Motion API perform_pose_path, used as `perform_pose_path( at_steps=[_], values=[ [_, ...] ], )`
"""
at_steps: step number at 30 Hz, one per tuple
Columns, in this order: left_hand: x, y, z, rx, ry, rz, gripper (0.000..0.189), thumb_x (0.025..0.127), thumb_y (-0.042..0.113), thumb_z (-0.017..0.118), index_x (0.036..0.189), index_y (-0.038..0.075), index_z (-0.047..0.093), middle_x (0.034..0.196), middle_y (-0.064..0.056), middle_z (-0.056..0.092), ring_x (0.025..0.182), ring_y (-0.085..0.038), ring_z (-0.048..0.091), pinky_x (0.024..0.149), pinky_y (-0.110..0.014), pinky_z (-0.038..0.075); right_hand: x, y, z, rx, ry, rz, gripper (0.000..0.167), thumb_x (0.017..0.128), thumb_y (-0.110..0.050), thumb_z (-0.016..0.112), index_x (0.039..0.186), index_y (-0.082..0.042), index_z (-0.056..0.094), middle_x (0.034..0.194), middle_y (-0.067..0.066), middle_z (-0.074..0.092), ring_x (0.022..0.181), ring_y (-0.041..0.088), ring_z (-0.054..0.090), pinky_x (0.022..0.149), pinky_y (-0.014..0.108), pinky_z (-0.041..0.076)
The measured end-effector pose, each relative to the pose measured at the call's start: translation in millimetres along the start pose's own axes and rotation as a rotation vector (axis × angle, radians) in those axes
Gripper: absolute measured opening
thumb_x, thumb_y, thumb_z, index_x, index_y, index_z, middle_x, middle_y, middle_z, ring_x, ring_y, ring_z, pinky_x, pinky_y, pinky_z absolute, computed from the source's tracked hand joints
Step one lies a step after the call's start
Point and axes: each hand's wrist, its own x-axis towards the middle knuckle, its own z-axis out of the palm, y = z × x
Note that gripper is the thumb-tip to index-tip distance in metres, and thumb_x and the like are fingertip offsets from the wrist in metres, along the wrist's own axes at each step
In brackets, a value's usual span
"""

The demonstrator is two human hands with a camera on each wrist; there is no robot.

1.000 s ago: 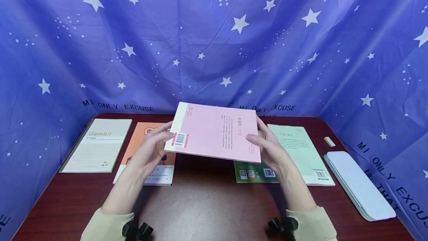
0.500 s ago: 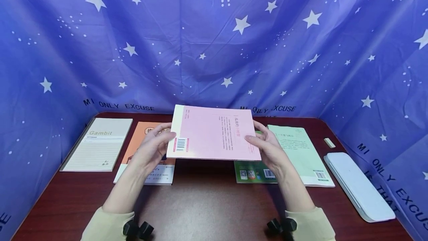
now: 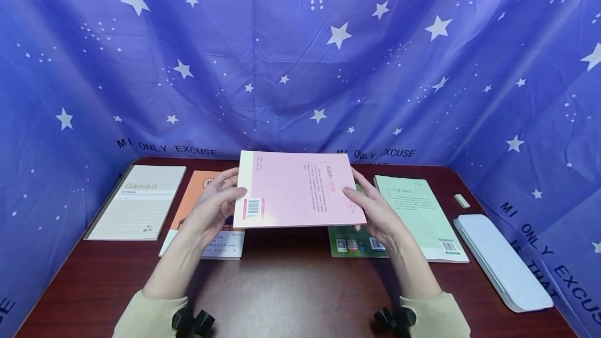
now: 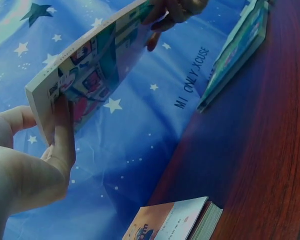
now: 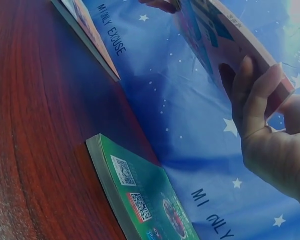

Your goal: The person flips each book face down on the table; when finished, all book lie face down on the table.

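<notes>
A pink paperback book point(image 3: 286, 186) is held up over the middle of the table, its barcode side facing the head camera. My left hand point(image 3: 213, 207) grips its left edge, thumb on top near the barcode and fingers underneath. On the opposite edge my right hand point(image 3: 377, 210) holds it the same way, thumb over the printed text. In the left wrist view the underside of the book point(image 4: 97, 70) shows a colourful illustrated cover. From the right wrist view, the fingers point(image 5: 257, 95) of the right hand spread beneath the book point(image 5: 250, 45).
On the table point(image 3: 286, 286) lie a Gambit notebook point(image 3: 138, 205) and an orange-and-white book point(image 3: 220, 246) at left. A green book point(image 3: 359, 244) and a pale green book point(image 3: 415, 213) lie at right, near an eraser point(image 3: 461, 201) and a light blue case point(image 3: 504, 262). A starry curtain point(image 3: 300, 67) hangs behind.
The pink book has shifted slightly left and turned to lie straighter, its far edge a little lower in the head view. Both hands keep their hold on it.
</notes>
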Motion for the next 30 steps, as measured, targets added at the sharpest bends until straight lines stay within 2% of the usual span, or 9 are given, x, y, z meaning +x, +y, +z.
perform_pose_path(
  at_steps=[8, 13, 19, 25, 30],
  values=[
    [-0.6, -2.1, -0.5, 0.049, 0.040, 0.002, 0.061, 0.098, 0.001, 0.056, 0.152, 0.008, 0.030, 0.100, 0.006, 0.067, 0.086, -0.006, 0.070, 0.070, -0.021, 0.059, 0.9, 6, -4, 0.035, 0.013, 0.016, 0.066, 0.107, -0.014, 0.052, 0.164, -0.024, 0.019, 0.097, -0.001, 0.076, 0.063, 0.011, 0.072, 0.040, 0.019, 0.049],
    [1.2, -0.9, -0.6, 0.075, 0.063, 0.015, 0.052, 0.101, 0.007, 0.056, 0.148, 0.011, 0.034, 0.098, 0.007, 0.072, 0.086, -0.006, 0.072, 0.071, -0.023, 0.061, 3.3, 3, -6, 0.031, 0.012, 0.001, 0.067, 0.104, -0.006, 0.055, 0.162, -0.019, 0.024, 0.096, -0.001, 0.078, 0.064, 0.010, 0.072, 0.041, 0.017, 0.047],
    [0.9, 2.9, -1.1, 0.110, 0.023, 0.023, 0.052, 0.100, 0.008, 0.056, 0.148, 0.010, 0.033, 0.098, 0.008, 0.075, 0.087, -0.006, 0.072, 0.074, -0.025, 0.062, 6.0, -3, -13, 0.087, -0.009, 0.035, 0.066, 0.104, -0.004, 0.054, 0.162, -0.016, 0.026, 0.099, 0.001, 0.078, 0.066, 0.010, 0.072, 0.044, 0.017, 0.047],
    [-1.4, 6.6, -3.8, 0.177, -0.027, -0.005, 0.071, 0.096, 0.004, 0.062, 0.156, 0.008, 0.024, 0.099, 0.004, 0.074, 0.086, -0.009, 0.073, 0.075, -0.025, 0.062, 13.9, -5, -20, 0.084, 0.007, 0.088, 0.061, 0.105, -0.006, 0.055, 0.160, -0.017, 0.031, 0.100, 0.003, 0.077, 0.066, 0.010, 0.073, 0.043, 0.016, 0.048],
    [-2.7, 8.5, -4.8, 0.226, -0.046, -0.036, 0.084, 0.092, 0.002, 0.067, 0.159, 0.009, 0.018, 0.103, 0.003, 0.075, 0.087, -0.010, 0.073, 0.075, -0.024, 0.061, 22.9, -4, -25, 0.038, 0.050, 0.096, 0.057, 0.104, -0.009, 0.056, 0.157, -0.009, 0.035, 0.099, 0.001, 0.076, 0.068, 0.009, 0.072, 0.044, 0.014, 0.045]
  ],
)
